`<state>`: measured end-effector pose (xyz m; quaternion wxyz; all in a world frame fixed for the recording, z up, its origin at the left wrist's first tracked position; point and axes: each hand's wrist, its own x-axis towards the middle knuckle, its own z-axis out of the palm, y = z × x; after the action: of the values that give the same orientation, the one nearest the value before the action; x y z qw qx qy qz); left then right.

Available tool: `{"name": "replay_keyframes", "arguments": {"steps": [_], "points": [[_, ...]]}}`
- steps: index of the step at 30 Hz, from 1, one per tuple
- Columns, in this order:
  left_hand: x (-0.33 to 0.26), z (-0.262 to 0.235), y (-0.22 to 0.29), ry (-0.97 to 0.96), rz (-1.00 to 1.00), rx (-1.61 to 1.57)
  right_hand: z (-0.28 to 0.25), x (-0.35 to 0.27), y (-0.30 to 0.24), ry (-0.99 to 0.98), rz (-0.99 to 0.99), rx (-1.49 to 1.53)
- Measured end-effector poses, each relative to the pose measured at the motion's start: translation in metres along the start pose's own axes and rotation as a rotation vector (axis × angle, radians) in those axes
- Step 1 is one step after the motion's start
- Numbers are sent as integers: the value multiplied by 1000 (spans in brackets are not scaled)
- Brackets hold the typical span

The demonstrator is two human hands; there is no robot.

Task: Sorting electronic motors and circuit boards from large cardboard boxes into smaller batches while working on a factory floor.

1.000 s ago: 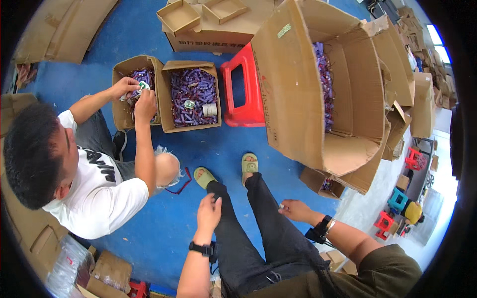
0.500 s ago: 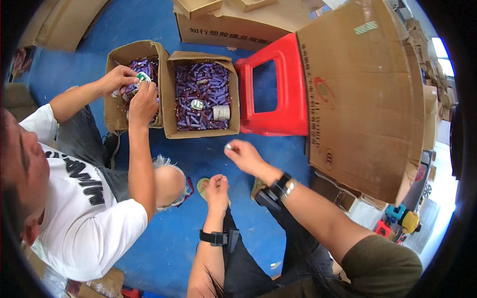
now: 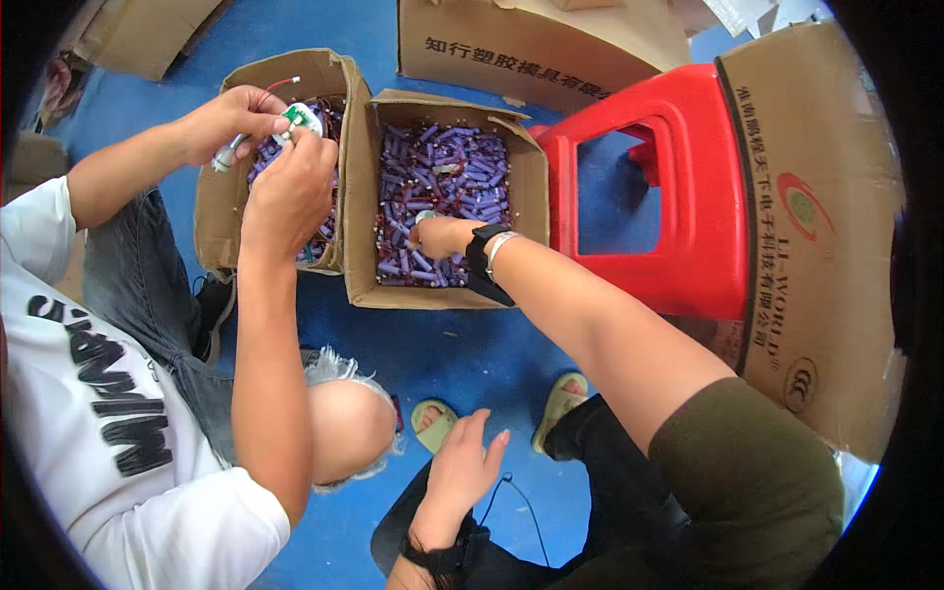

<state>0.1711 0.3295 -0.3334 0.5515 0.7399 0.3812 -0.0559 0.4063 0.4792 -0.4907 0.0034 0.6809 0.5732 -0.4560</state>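
My right hand (image 3: 442, 237) reaches down into the right cardboard box (image 3: 447, 297), which is filled with purple cylindrical battery cells (image 3: 472, 167) with red wires. Its fingers are closed at a small round whitish-green piece (image 3: 425, 216) on top of the cells; the hand partly hides it. Above the floor near my knees, my left hand (image 3: 460, 474) is open and holds nothing, thumb apart from the fingers. On the left, a co-worker's hands (image 3: 280, 143) hold a white piece with a green circuit board (image 3: 299, 120) and a red wire over a second box (image 3: 218, 221) of similar cells.
A red plastic stool (image 3: 678, 265) stands right of the boxes. Beyond it rises a large cardboard carton (image 3: 836, 246), with another carton (image 3: 531, 49) at the back. The co-worker's knee (image 3: 352, 428) is close on my left. The floor (image 3: 492, 344) is blue.
My right hand has moved from in front of the box forward and left into it. The left hand's fingers have spread. My view has shifted, and the co-worker still handles the white-and-green piece.
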Motion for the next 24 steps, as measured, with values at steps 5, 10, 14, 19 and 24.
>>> {"name": "replay_keyframes", "arguments": {"steps": [5, 10, 14, 19, 24], "points": [[3, -33, 10, -123, 18, 148, 28, 50, 27, -266, -185, -122], [2, -37, 11, 116, 283, 272, 49, 76, 30, -381, -140, -231], [-3, -34, 16, 103, 269, 317, 36, 52, 7, 35, -155, 57], [7, -34, 40, 124, 269, 275, -6, 2, -18, 470, 15, 526], [26, -39, 54, 573, 335, 53, -30, -55, -44, 503, -160, 1113]]}}
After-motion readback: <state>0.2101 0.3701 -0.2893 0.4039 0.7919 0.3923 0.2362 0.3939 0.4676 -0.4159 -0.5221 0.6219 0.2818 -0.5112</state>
